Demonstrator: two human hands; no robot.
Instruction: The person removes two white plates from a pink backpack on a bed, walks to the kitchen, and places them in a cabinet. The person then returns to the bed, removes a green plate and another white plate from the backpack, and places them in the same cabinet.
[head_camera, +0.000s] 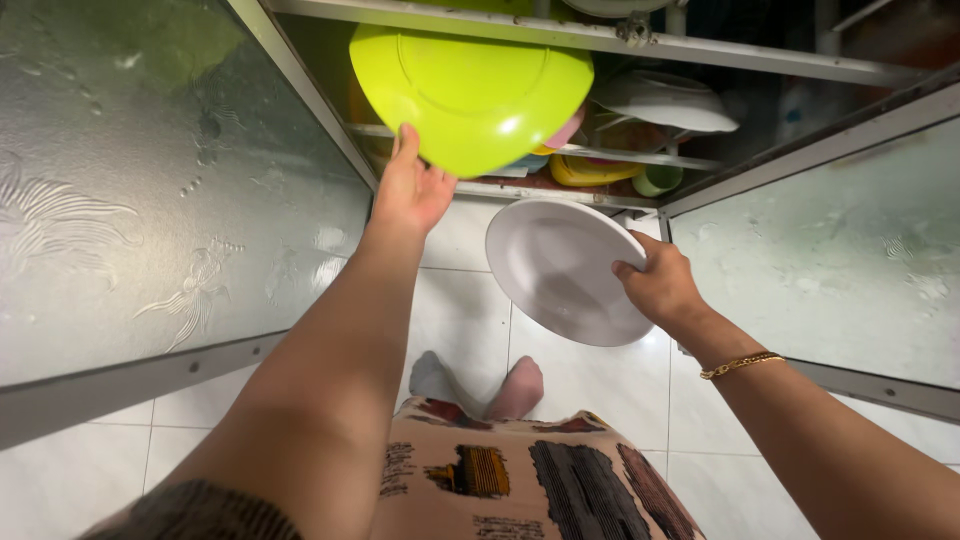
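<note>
**Inspector:** Placement of the dishes?

**Assistant:** The lime-green plate (470, 90) is tilted underside out at the open cabinet (600, 40), far centre; the white plate (560, 268) is held just nearer, to its right, angled to clear the frame.

**Inspector:** Hands?

**Assistant:** Left hand (410, 190) spread, fingers propping the green rim. Right hand (658, 285) pinching the white plate's edge.

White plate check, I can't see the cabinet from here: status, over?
Right hand grips white plate by its rim, outside the cabinet. Left hand props up lime green plate. Crowded shelf behind.
</note>
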